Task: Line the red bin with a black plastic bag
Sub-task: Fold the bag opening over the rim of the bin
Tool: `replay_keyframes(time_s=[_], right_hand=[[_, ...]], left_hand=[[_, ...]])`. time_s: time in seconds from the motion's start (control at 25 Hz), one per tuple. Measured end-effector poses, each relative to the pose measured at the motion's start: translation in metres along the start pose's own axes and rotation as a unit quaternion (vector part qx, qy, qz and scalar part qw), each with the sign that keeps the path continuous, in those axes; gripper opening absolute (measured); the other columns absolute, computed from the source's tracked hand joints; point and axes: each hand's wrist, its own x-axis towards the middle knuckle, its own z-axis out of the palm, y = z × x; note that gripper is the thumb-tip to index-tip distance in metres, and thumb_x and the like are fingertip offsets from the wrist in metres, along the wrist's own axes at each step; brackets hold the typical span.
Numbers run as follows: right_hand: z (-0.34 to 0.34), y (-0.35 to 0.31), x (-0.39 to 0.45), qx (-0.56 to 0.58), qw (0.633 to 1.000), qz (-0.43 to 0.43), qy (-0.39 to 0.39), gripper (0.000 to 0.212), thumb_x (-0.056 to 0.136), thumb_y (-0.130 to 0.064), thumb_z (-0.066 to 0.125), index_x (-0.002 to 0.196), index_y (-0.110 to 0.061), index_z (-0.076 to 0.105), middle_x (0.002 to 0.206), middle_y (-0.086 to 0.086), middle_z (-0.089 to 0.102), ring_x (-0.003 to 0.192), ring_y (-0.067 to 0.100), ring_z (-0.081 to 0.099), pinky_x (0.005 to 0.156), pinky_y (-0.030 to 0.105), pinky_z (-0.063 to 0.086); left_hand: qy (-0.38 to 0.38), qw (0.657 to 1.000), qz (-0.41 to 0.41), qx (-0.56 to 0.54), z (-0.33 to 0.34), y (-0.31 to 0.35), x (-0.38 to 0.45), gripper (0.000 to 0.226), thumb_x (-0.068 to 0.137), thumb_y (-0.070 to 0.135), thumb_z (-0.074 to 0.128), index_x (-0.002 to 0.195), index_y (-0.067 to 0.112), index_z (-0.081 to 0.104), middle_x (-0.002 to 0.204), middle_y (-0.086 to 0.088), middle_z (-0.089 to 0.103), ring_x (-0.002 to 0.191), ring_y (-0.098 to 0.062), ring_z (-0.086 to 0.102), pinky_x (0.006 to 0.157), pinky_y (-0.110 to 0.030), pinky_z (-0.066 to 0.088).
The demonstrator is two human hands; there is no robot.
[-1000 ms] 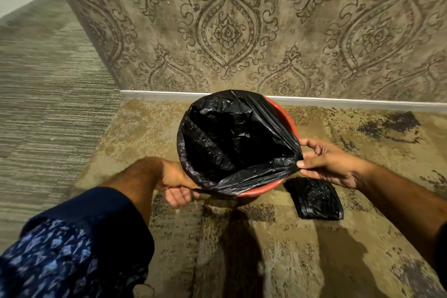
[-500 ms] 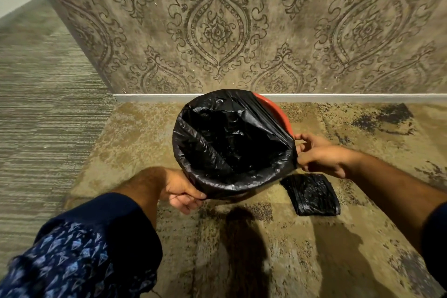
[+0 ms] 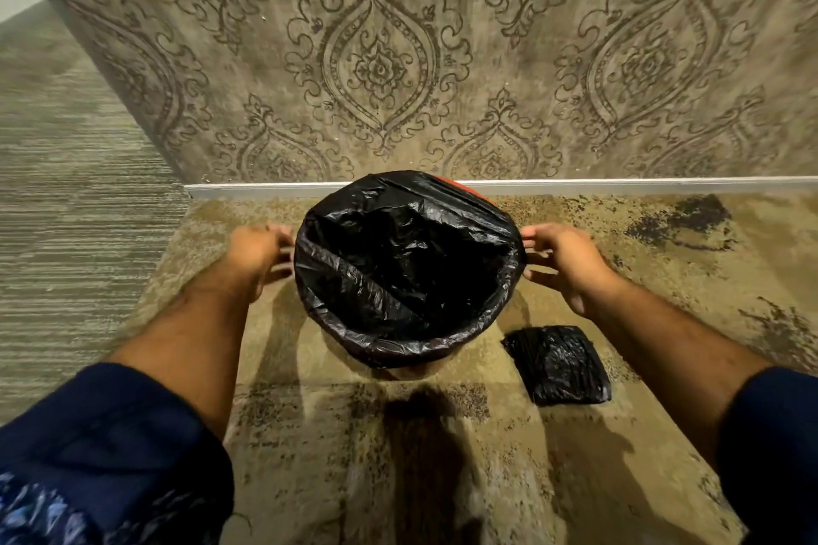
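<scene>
The red bin (image 3: 470, 185) stands on the carpet by the wall, and only a sliver of its red rim shows at the back right. A black plastic bag (image 3: 407, 274) lines it, with its mouth folded over nearly the whole rim. My left hand (image 3: 261, 254) is blurred at the bin's left side, its fingers spread and reaching the bag's edge. At the right side, the thumb and fingertips of my right hand (image 3: 564, 263) are apart and touch the bag's folded edge. Neither hand pinches the plastic.
A folded pack of black bags (image 3: 558, 364) lies on the carpet just right of the bin and toward me. The patterned wall with a white baseboard (image 3: 619, 186) runs right behind the bin. A striped carpet (image 3: 66, 235) lies to the left.
The bag's edge now covers the near rim and most of the red. My left hand rose from under the bin's front to its left side. My right hand released its pinch and opened.
</scene>
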Motion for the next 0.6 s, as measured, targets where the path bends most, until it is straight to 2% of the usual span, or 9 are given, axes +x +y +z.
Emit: replay_keyframes(time_s=[0.04, 0.12, 0.2, 0.24, 0.32, 0.4, 0.48, 0.52, 0.6], right_hand=[[0.007, -0.003, 0.001, -0.011, 1.000, -0.012, -0.011, 0.012, 0.101, -0.019, 0.063, 0.102, -0.016, 0.075, 0.095, 0.002, 0.073, 0.087, 0.019, 0.066, 0.076, 0.035, 0.054], [0.021, -0.007, 0.005, -0.081, 0.994, -0.072, -0.016, 0.012, 0.100, -0.024, 0.073, 0.098, -0.013, 0.074, 0.087, 0.005, 0.069, 0.079, 0.017, 0.062, 0.073, 0.033, 0.050], [0.034, -0.013, 0.014, -0.133, 0.983, -0.123, 0.014, 0.017, 0.097, -0.021, 0.078, 0.089, -0.008, 0.072, 0.079, 0.010, 0.064, 0.073, 0.018, 0.057, 0.069, 0.033, 0.045], [0.038, -0.017, 0.019, -0.144, 0.980, -0.132, 0.039, 0.019, 0.096, -0.020, 0.080, 0.084, -0.007, 0.073, 0.076, 0.010, 0.064, 0.071, 0.019, 0.057, 0.069, 0.033, 0.044], [0.042, -0.024, 0.029, -0.153, 0.975, -0.137, 0.083, 0.018, 0.093, -0.016, 0.082, 0.082, -0.004, 0.075, 0.075, 0.010, 0.067, 0.069, 0.019, 0.058, 0.069, 0.032, 0.046], [0.045, -0.028, 0.037, -0.134, 0.977, -0.134, 0.101, 0.011, 0.091, -0.010, 0.082, 0.083, -0.006, 0.074, 0.077, 0.008, 0.068, 0.069, 0.016, 0.059, 0.067, 0.028, 0.047], [0.052, -0.032, 0.045, -0.105, 0.981, -0.127, 0.101, 0.013, 0.091, -0.005, 0.080, 0.084, -0.011, 0.071, 0.074, 0.005, 0.067, 0.063, 0.013, 0.058, 0.062, 0.023, 0.049], [0.056, -0.035, 0.048, -0.096, 0.983, -0.124, 0.097, 0.015, 0.091, -0.004, 0.079, 0.083, -0.012, 0.070, 0.073, 0.005, 0.066, 0.061, 0.012, 0.058, 0.060, 0.022, 0.049], [0.064, -0.041, 0.055, -0.089, 0.986, -0.120, 0.078, 0.021, 0.093, -0.002, 0.077, 0.078, -0.013, 0.067, 0.071, 0.004, 0.066, 0.055, 0.008, 0.060, 0.057, 0.022, 0.049]], left_hand=[[0.011, 0.998, 0.023, -0.058, 0.005, 0.013, 0.004, 0.023, 0.106, 0.018, 0.045, 0.114, 0.017, 0.067, 0.102, -0.005, 0.070, 0.080, -0.020, 0.063, 0.075, -0.034, 0.052], [-0.008, 0.996, 0.052, -0.074, 0.021, 0.032, 0.006, 0.022, 0.107, 0.027, 0.049, 0.107, 0.020, 0.070, 0.098, 0.003, 0.071, 0.077, -0.015, 0.063, 0.069, -0.029, 0.050], [-0.009, 0.996, 0.082, -0.040, 0.038, 0.038, 0.008, 0.019, 0.106, 0.026, 0.056, 0.100, 0.017, 0.072, 0.098, -0.001, 0.073, 0.076, -0.016, 0.065, 0.069, -0.027, 0.051], [0.001, 0.995, 0.096, -0.026, 0.044, 0.038, 0.009, 0.018, 0.105, 0.023, 0.058, 0.101, 0.015, 0.073, 0.100, -0.006, 0.073, 0.080, -0.019, 0.066, 0.073, -0.028, 0.053], [0.020, 0.993, 0.114, -0.014, 0.049, 0.035, 0.012, 0.018, 0.104, 0.020, 0.060, 0.105, 0.008, 0.074, 0.100, -0.014, 0.071, 0.085, -0.021, 0.066, 0.078, -0.029, 0.053], [0.019, 0.992, 0.121, 0.005, 0.047, 0.033, 0.015, 0.024, 0.103, 0.022, 0.063, 0.104, 0.002, 0.076, 0.093, -0.015, 0.071, 0.069, -0.018, 0.065, 0.061, -0.021, 0.052], [0.013, 0.992, 0.122, 0.024, 0.042, 0.031, 0.018, 0.025, 0.100, 0.021, 0.068, 0.101, -0.002, 0.076, 0.087, -0.014, 0.071, 0.054, -0.013, 0.061, 0.044, -0.014, 0.045], [0.013, 0.992, 0.120, 0.030, 0.040, 0.028, 0.020, 0.021, 0.098, 0.018, 0.070, 0.096, -0.002, 0.076, 0.087, -0.015, 0.070, 0.054, -0.013, 0.059, 0.043, -0.014, 0.044], [0.024, 0.992, 0.122, 0.033, 0.036, 0.025, 0.024, 0.021, 0.097, 0.012, 0.071, 0.078, 0.004, 0.070, 0.084, -0.017, 0.066, 0.060, -0.017, 0.054, 0.053, -0.020, 0.046]])
